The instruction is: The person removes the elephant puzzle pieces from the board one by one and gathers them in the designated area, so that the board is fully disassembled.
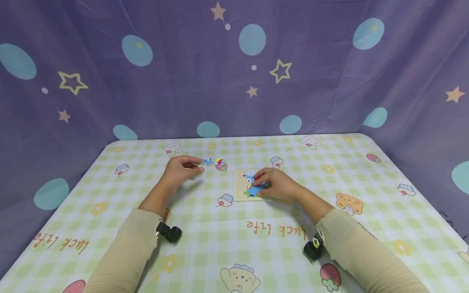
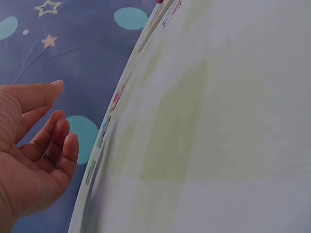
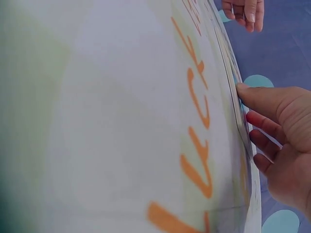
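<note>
A pale wooden puzzle board (image 1: 239,193) lies flat on the table, carrying a blue cartoon animal puzzle (image 1: 251,188) with red and green parts. My right hand (image 1: 279,184) is over the board's right side; its thumb and fingertips touch the puzzle and hide part of it. In the right wrist view its thumb (image 3: 262,98) and fingers are apart at the board. Left of the board lie a blue puzzle piece (image 1: 207,161) and a red and yellow piece (image 1: 220,161). My left hand (image 1: 179,170) hovers beside the blue piece, thumb and fingers apart, nothing between them.
A green-checked tablecloth (image 1: 205,228) with printed cakes, strawberries and lettering covers the table. Behind the table's far edge hangs a purple curtain (image 1: 190,81) with stars and blue ovals. Small black cameras (image 1: 172,233) are strapped to both wrists.
</note>
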The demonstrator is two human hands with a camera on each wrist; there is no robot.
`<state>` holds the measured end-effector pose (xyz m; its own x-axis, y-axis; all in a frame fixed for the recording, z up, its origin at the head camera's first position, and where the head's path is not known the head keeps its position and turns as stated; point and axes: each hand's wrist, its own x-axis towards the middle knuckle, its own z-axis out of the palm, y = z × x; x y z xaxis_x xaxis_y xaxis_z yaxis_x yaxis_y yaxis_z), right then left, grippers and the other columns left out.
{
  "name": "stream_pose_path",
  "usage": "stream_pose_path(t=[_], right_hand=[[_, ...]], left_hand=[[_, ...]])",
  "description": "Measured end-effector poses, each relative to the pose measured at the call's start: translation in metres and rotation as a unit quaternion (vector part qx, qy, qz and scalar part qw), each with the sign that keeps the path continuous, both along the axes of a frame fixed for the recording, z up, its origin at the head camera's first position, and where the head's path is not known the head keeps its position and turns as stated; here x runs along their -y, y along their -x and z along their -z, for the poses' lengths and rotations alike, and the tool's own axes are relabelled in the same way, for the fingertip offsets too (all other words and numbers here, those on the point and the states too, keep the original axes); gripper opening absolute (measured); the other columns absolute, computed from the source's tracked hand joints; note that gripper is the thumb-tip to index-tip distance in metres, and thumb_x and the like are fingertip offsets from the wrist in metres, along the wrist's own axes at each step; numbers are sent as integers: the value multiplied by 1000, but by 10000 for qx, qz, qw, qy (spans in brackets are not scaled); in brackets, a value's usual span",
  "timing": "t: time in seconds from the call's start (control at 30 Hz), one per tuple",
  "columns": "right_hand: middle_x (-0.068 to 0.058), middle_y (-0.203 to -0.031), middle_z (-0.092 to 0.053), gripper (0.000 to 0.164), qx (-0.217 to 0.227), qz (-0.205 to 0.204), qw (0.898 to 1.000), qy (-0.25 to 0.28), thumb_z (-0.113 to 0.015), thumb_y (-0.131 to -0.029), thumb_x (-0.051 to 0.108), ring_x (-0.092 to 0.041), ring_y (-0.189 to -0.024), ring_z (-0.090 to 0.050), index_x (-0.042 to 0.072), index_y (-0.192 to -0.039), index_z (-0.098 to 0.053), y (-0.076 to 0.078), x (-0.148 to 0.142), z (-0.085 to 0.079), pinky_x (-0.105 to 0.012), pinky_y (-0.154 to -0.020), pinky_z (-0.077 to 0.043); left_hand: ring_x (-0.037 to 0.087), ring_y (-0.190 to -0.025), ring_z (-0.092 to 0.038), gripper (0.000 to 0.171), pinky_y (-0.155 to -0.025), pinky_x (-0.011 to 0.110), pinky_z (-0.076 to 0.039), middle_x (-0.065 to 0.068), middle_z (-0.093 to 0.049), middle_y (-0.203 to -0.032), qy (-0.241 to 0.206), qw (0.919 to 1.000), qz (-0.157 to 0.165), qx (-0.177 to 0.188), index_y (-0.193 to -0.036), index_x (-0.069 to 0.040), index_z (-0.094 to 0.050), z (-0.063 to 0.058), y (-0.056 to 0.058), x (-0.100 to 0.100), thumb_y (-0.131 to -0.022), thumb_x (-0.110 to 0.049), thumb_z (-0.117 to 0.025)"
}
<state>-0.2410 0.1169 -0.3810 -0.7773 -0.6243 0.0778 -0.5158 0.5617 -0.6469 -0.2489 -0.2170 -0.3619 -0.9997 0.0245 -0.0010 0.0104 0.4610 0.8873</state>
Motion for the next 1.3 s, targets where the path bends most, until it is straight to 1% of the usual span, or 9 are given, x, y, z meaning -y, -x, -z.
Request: stream_pose_path(t=[0.13, 0.33, 0.67, 0.77, 0.9, 0.97, 1.03, 1.13, 1.3], right_hand=[[-7, -125, -60, 26, -90, -52, 9999, -9, -79, -82, 12, -24, -115, -51, 8, -108, -76, 0, 0, -1, -35, -89, -45], [-6, -122, -62, 26, -135, -72, 9999, 16, -80, -81, 13, -21, -104, -53, 8, -106, -77, 0, 0, -2, -34, -84, -46], [-6, -123, -62, 29, -122, -2, 9999, 20, -81, -80, 14, -23, -113, -53, 7, -107, -76, 0, -1, -2, -37, -90, -44], [-5, -123, -62, 31, -165, 100, 9998, -48, -82, -79, 16, -20, -106, -55, 7, -108, -76, -1, -2, -3, -36, -89, -45], [-5, -121, -61, 38, -280, 308, 9990, -155, -84, -77, 18, -17, -88, -55, 6, -111, -74, -2, -3, -2, -34, -80, -45], [-6, -120, -62, 40, -355, 398, 9984, -186, -84, -77, 19, -17, -87, -55, 6, -113, -73, -2, -5, -2, -34, -80, -45], [-7, -118, -62, 40, -424, 492, 9977, -209, -84, -77, 19, -20, -94, -56, 5, -113, -73, -2, -5, -4, -36, -84, -46], [-9, -115, -64, 39, -472, 610, 9968, -198, -83, -78, 19, -23, -97, -59, 2, -112, -73, -1, -5, -6, -38, -86, -48], [-11, -110, -65, 42, -511, 841, 9951, -117, -84, -76, 19, -21, -87, -57, -2, -111, -72, 1, -1, -7, -35, -80, -48]], left_hand=[[21, -96, -62, 39, -71, 29, -54, 14, -69, -107, -54, 9999, 90, -86, -116, 1, -69, -2, -3, -6, -83, -16, -79], [25, -101, -61, 37, -70, 26, -51, 19, -67, -114, -53, 9998, 169, -124, -115, 0, -70, -7, -7, -16, -83, -17, -79], [25, -103, -61, 33, -77, 28, -50, 15, -66, -117, -82, 9986, 459, -269, -115, 2, -68, -8, -10, -30, -88, -17, -74], [24, -102, -60, 32, -78, 32, -51, 14, -66, -114, -122, 9979, 580, -266, -114, 1, -68, -8, -11, -37, -89, -19, -73], [23, -103, -59, 30, -81, 39, -51, 9, -67, -113, -166, 9964, 784, -282, -112, -1, -69, -9, -13, -47, -90, -21, -72], [24, -103, -58, 29, -81, 39, -50, 8, -67, -115, -189, 9956, 858, -318, -112, -1, -69, -10, -14, -52, -90, -21, -72], [23, -104, -57, 28, -81, 37, -50, 8, -66, -116, -214, 9954, 882, -296, -111, -1, -69, -10, -14, -57, -90, -20, -71], [24, -104, -56, 29, -79, 33, -49, 9, -66, -112, -208, 9956, 879, -265, -112, -1, -68, -11, -13, -63, -90, -19, -72], [23, -103, -54, 30, -79, 33, -48, 9, -63, -109, -206, 9956, 909, -103, -113, -2, -68, -11, -10, -71, -89, -19, -73]])
